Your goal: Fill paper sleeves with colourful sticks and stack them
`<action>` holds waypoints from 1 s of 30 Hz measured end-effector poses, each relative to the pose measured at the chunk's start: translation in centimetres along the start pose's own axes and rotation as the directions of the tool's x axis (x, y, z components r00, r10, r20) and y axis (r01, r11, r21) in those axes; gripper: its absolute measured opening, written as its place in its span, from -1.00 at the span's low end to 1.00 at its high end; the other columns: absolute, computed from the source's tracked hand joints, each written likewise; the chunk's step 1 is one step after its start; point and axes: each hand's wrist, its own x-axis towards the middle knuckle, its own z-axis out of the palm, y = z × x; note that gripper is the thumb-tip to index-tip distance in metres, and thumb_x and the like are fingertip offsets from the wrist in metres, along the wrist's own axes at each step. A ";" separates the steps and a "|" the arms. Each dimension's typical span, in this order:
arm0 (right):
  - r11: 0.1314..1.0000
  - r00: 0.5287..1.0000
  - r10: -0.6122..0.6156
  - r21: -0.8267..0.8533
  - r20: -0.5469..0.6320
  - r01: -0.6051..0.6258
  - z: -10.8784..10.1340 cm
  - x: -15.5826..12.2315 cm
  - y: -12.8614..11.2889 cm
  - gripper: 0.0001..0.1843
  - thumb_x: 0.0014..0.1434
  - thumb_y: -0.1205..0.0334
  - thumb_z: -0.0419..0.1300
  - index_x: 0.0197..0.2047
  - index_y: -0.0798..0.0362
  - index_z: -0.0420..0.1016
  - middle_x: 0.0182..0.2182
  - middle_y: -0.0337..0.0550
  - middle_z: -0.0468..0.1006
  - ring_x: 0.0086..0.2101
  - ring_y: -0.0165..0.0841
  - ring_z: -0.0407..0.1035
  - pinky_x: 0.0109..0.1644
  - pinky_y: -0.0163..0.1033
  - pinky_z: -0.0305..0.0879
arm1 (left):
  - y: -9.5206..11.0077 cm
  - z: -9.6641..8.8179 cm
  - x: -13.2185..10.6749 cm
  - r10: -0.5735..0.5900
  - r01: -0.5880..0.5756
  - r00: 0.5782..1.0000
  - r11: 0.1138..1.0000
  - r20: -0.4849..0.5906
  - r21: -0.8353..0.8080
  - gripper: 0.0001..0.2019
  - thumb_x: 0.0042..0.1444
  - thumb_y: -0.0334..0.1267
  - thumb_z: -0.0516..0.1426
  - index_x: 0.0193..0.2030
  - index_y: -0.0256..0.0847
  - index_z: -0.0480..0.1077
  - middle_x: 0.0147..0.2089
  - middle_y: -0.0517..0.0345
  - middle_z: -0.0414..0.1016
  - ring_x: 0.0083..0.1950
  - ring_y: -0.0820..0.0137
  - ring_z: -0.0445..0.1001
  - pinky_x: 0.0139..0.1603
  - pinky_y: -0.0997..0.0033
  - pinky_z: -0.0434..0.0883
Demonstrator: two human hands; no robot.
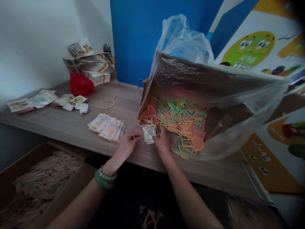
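Observation:
My right hand is closed at the right edge of a small white printed packet, thumb on its front, at the table's front edge. My left hand is apart from the packet, its fingertips pinched together; what they hold, if anything, is too small to make out. Left of it lies a fanned stack of printed packets. Behind my right hand, many thin coloured sticks, pink, green, yellow and orange, fill an open carton lined with a clear plastic bag. Some sticks have spilled onto the table.
A red plastic bag and stacked printed cartons stand at the back left. More packet bundles lie far left, with loose sticks nearer. Below the table, a box holds many pale packets. A blue panel stands behind.

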 end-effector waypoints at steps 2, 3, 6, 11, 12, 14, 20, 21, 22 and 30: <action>1.000 1.000 0.004 0.026 -0.020 -0.004 -0.5 0.1 0.3 -0.57 0.03 0.40 0.13 0.02 0.06 0.46 -0.37 -0.19 0.56 -0.34 -0.26 0.44 -0.25 -0.25 0.22 | -0.2 1.2 -0.1 -0.035 0.037 0.999 0.997 0.032 -0.073 -0.91 -0.02 -0.30 0.20 -0.39 -0.20 0.56 -0.48 0.17 0.49 -0.36 0.32 0.43 -0.31 0.37 0.32; 1.000 1.000 -0.005 0.021 -0.025 0.005 -0.9 0.1 0.4 -0.68 0.05 0.40 0.13 -0.11 0.05 0.49 -0.39 -0.20 0.55 -0.35 -0.28 0.42 -0.25 -0.26 0.20 | -0.3 1.6 0.0 -0.041 0.043 0.999 0.996 0.033 -0.083 -0.91 -0.04 -0.29 0.20 -0.41 -0.20 0.56 -0.50 0.18 0.48 -0.38 0.33 0.41 -0.33 0.39 0.30; 0.999 0.999 -0.033 -0.013 -0.025 0.033 -1.9 0.3 0.4 -0.87 0.13 0.36 0.10 -0.39 0.01 0.45 -0.47 -0.21 0.48 -0.39 -0.31 0.35 -0.28 -0.27 0.13 | -0.3 2.1 0.3 -0.057 0.059 0.998 0.995 0.034 -0.086 -0.89 -0.07 -0.25 0.21 -0.42 -0.19 0.55 -0.50 0.18 0.48 -0.39 0.34 0.39 -0.37 0.41 0.27; 0.995 0.988 -0.086 0.039 -0.126 0.092 -3.0 -1.0 -0.3 -0.76 0.19 0.33 0.05 -0.51 -0.01 0.36 -0.45 -0.18 0.45 -0.34 -0.31 0.31 -0.24 -0.27 0.15 | 0.9 2.3 0.1 -0.059 0.061 0.998 0.987 0.018 -0.146 -0.74 -0.10 -0.14 0.29 -0.26 -0.21 0.58 -0.35 0.13 0.58 -0.30 0.32 0.45 -0.29 0.38 0.34; 0.984 0.983 -0.142 0.090 -0.116 0.153 -3.0 -1.6 -0.5 -0.76 0.17 0.34 0.06 -0.52 -0.01 0.35 -0.43 -0.19 0.46 -0.32 -0.32 0.31 -0.23 -0.28 0.16 | 1.2 2.4 0.0 -0.056 0.058 0.998 0.981 0.019 -0.183 -0.69 -0.12 -0.13 0.33 -0.22 -0.21 0.58 -0.28 0.12 0.60 -0.26 0.32 0.47 -0.25 0.37 0.36; 0.946 0.971 -0.241 0.224 0.000 0.234 -3.1 -2.9 -0.5 -0.77 0.16 0.34 0.08 -0.52 -0.01 0.37 -0.47 -0.26 0.43 -0.35 -0.35 0.31 -0.26 -0.32 0.17 | 1.8 2.8 -0.2 -0.091 0.110 0.993 0.952 0.078 -0.287 -0.67 -0.18 -0.17 0.38 -0.22 -0.19 0.58 -0.23 0.13 0.62 -0.21 0.30 0.50 -0.18 0.34 0.40; 0.957 0.956 -0.276 0.122 0.100 0.263 -7.7 -5.3 3.7 -0.79 0.23 0.34 0.09 -0.26 -0.05 0.56 -0.33 -0.26 0.57 -0.23 -0.32 0.40 -0.07 -0.25 0.29 | 2.1 4.1 -1.2 -0.168 0.261 0.943 0.908 0.287 -0.328 -0.84 -0.13 -0.20 0.35 -0.36 -0.15 0.58 -0.33 0.13 0.63 -0.24 0.23 0.54 -0.11 0.19 0.47; 0.963 0.962 -0.267 -0.014 0.065 0.268 -9.3 -5.2 4.7 -0.76 0.24 0.37 0.08 -0.20 -0.04 0.57 -0.26 -0.20 0.59 -0.16 -0.28 0.41 0.01 -0.20 0.29 | 2.1 4.5 -1.7 -0.112 0.197 0.948 0.941 0.298 -0.275 -0.86 -0.10 -0.19 0.33 -0.37 -0.14 0.58 -0.30 0.10 0.63 -0.21 0.22 0.55 -0.08 0.17 0.47; 0.950 0.965 -0.258 -0.170 0.047 0.262 -11.0 -5.0 5.6 -0.71 0.24 0.41 0.06 -0.14 -0.02 0.57 -0.18 -0.13 0.60 -0.09 -0.23 0.40 0.08 -0.14 0.27 | 2.3 5.0 -2.1 -0.033 0.105 0.947 0.972 0.320 -0.209 -0.89 -0.06 -0.19 0.31 -0.38 -0.13 0.58 -0.25 0.07 0.64 -0.17 0.20 0.56 -0.03 0.15 0.47; 0.544 0.974 -0.070 -0.810 0.214 0.217 -16.7 -2.2 7.9 -0.62 0.28 0.56 0.00 0.07 0.25 0.50 0.02 0.26 0.51 0.05 -0.03 0.33 0.06 -0.06 0.26 | 3.0 11.9 -4.0 0.335 -0.567 0.648 0.812 0.684 0.140 -0.85 0.07 -0.51 0.15 -0.42 -0.23 0.49 0.38 -0.22 0.37 0.43 -0.02 0.27 0.47 -0.19 0.10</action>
